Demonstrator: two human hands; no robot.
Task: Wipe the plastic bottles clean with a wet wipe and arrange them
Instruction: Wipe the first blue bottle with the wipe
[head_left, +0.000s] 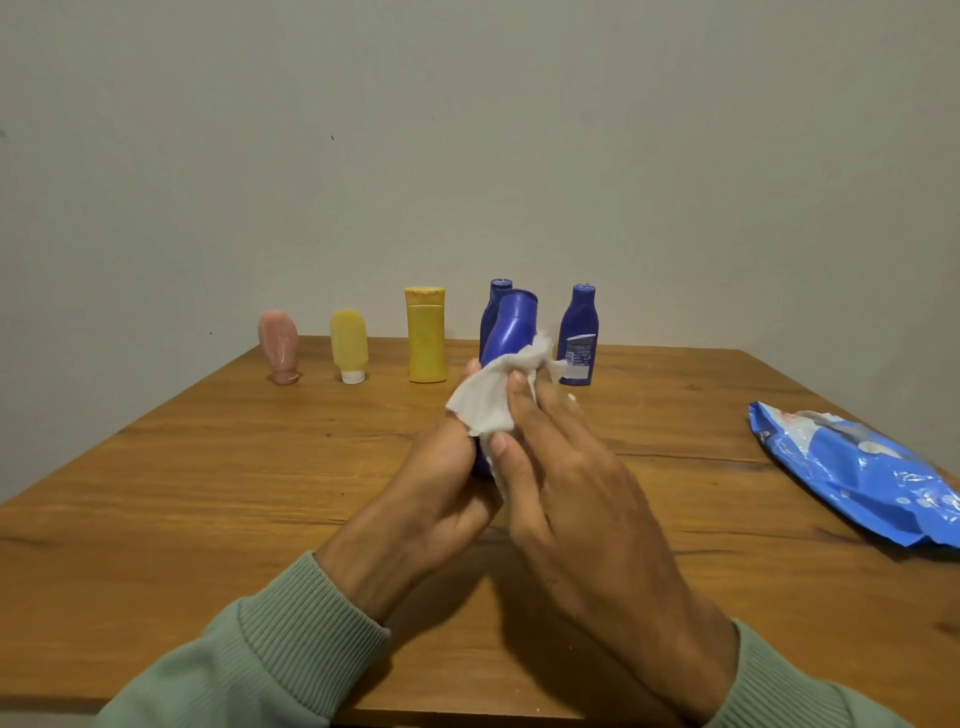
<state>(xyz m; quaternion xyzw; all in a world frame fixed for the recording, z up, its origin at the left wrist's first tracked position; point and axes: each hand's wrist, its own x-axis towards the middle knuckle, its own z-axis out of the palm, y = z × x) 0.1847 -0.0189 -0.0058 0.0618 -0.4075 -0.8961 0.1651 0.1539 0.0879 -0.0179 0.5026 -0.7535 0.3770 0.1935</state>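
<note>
The blue bottle is in the air above the middle of the table, tilted with its cap end pointing far and up. The left hand is wrapped round its lower body. The right hand holds the white wipe against the bottle's side, its thumb and fingers closed on the cloth. The wipe drapes over the bottle's middle, and the bottle's base is hidden behind the hands.

So the step in hand looks like wiping this bottle. How much of it is already clean is probably not readable from this angle.

Along the far edge stands a row, left to right: pink tube, yellow tube, yellow bottle, rear blue bottle partly behind the held one, and labelled bottle. They stand apart from one another. The wipes pack lies at the near right.

The next move calls for turning the bottle in the left hand so the wipe reaches the covered side and base. After that it needs setting upright in the row without knocking the bottles on either side.
</note>
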